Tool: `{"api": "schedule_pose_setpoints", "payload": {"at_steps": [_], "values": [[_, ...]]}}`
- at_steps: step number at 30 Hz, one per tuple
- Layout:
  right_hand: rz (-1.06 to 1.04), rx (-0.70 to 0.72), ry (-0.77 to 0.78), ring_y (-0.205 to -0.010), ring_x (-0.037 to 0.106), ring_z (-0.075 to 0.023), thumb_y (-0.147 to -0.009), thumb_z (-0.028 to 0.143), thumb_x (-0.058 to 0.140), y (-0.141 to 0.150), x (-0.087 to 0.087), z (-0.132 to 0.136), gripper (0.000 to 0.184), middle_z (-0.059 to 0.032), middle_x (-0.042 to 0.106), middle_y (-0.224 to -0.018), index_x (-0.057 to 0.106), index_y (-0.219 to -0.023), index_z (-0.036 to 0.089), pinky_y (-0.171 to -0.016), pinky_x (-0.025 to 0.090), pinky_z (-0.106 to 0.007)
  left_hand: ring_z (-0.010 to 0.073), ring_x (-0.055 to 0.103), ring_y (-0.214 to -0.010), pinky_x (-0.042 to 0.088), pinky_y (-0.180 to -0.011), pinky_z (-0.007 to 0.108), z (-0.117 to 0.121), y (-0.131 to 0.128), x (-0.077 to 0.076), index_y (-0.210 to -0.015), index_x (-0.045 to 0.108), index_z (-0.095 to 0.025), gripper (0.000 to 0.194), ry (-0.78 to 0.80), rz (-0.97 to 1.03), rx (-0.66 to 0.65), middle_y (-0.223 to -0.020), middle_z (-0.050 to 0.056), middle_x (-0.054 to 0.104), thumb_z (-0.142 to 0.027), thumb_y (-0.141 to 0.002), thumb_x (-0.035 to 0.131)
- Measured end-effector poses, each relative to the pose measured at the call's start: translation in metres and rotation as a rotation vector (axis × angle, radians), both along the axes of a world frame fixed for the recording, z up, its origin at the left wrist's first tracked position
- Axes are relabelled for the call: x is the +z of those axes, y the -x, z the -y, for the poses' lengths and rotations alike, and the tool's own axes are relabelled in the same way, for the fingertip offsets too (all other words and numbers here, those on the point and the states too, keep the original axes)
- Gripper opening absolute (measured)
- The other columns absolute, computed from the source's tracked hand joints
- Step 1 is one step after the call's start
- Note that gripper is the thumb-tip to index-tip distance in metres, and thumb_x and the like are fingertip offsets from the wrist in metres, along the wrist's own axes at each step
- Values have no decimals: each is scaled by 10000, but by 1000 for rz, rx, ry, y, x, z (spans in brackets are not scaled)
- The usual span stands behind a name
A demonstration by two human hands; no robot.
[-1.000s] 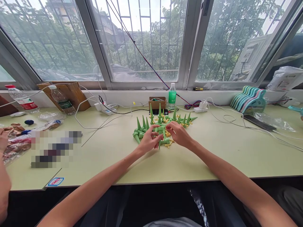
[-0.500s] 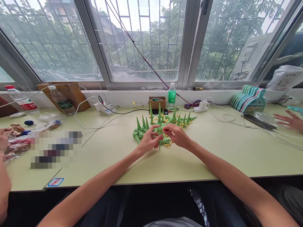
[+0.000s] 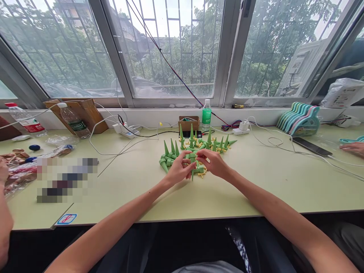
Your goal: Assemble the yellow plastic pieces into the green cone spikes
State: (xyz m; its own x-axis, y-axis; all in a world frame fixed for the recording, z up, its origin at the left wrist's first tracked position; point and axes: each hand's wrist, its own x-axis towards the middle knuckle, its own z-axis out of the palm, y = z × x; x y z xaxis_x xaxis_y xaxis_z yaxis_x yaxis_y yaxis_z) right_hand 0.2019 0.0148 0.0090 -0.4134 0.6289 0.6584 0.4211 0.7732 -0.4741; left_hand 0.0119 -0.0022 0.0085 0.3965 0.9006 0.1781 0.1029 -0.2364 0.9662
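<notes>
My left hand (image 3: 179,169) is closed around a green plant watering spike (image 3: 192,156), whose tapered tip points down toward the table. Close beside its upper end, my right hand (image 3: 213,163) has thumb and fingers pinched together; what sits in that pinch is too small to make out. More green watering spikes (image 3: 209,137) lie and stand in a cluster just behind both hands, several with their points up. Small yellow valve pieces (image 3: 201,175) are scattered among them and near my right fingers.
Behind the cluster are a small cardboard box (image 3: 189,123), a green-labelled bottle (image 3: 206,113) and power strips with cables (image 3: 129,131). A phone (image 3: 312,146) and a rack of turquoise pieces (image 3: 298,118) stand right. Other people's hands (image 3: 354,148) show at both sides.
My hands stay almost in place, with the spike shifting very slightly. At the far right, the other person's hand has lowered and closed near a turquoise piece.
</notes>
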Motion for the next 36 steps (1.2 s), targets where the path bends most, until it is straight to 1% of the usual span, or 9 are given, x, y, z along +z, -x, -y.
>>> {"api": "schedule_pose_setpoints", "payload": {"at_steps": [6, 12, 17, 26, 36], "values": [[-31, 31, -29, -716, 606, -137, -928, 274, 531, 0, -3, -3, 104, -34, 650, -830, 589, -957, 192, -674, 485, -251, 86, 536, -386, 411, -371, 194, -2, 0, -2, -1187, 389, -208, 512, -9, -1, -7, -718, -25, 605, -477, -821, 626], [-28, 45, -33, -714, 614, -141, -932, 287, 527, 0, -4, -3, 118, -43, 660, -843, 594, -966, 196, -667, 494, -259, 96, 545, -385, 416, -363, 201, -4, 0, -6, -1186, 385, -213, 498, -21, -3, -8, -711, -29, 598, -472, -829, 616], [-26, 42, -27, -715, 618, -142, -922, 277, 540, 1, -4, -4, 107, -43, 665, -839, 595, -960, 194, -663, 494, -256, 98, 549, -386, 412, -364, 199, -3, 1, -9, -1193, 400, -214, 491, -64, -41, 11, -692, -40, 575, -476, -832, 605], [-40, 62, 13, -718, 617, -139, -906, 239, 554, 1, -2, -1, 65, -27, 663, -811, 591, -935, 194, -677, 491, -256, 75, 517, -371, 388, -396, 184, 1, 1, -5, -1173, 460, -220, 407, -197, -181, 77, -606, -86, 471, -443, -851, 572], [-75, 71, 51, -693, 609, -130, -901, 268, 568, 1, 0, 1, 77, -17, 659, -795, 580, -942, 205, -669, 497, -251, 85, 533, -397, 403, -430, 193, 3, 1, -1, -1190, 459, -232, 377, -229, -241, 76, -611, -79, 494, -413, -870, 545]]}}
